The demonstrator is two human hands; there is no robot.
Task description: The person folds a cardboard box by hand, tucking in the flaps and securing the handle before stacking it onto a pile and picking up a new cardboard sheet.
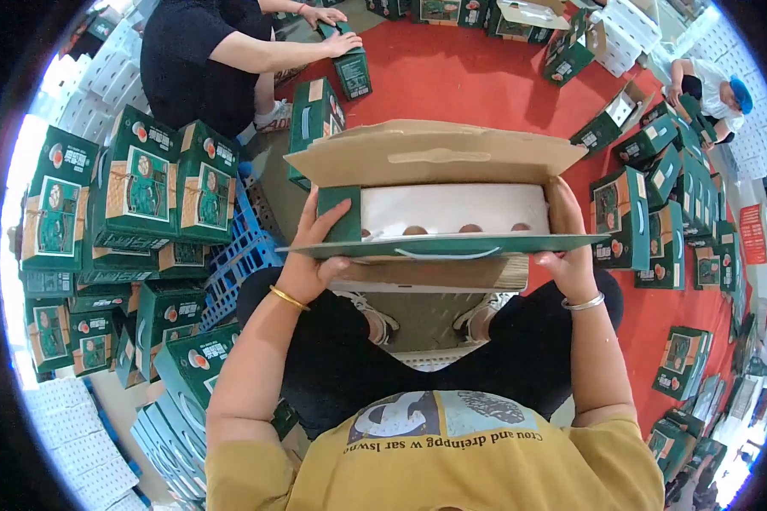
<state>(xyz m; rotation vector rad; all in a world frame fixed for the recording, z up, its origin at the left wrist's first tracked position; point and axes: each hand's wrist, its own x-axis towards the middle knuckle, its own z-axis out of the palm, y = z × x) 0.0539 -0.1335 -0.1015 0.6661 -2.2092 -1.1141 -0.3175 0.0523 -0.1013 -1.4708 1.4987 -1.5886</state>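
In front of me is an open green carton (341,249) with a light carry handle (448,255) on its near panel. Its brown inner flap (486,145) stands up at the far side. Inside sits a white foam tray (452,207), with several round brown things, egg-like, showing along its near edge. My left hand (315,234) grips the left end, fingers over a green end flap (343,217) and thumb on the near panel. At the right end, my right hand (571,243) holds the carton's side and near panel. Beneath is a cardboard surface (452,274), partly hidden.
Stacked green cartons (141,187) stand on my left beside a blue crate (234,264). More cartons (622,217) line the right on a red floor covering (452,77). One person (204,60) handles a green carton (351,72) ahead; another person (712,89) sits at far right.
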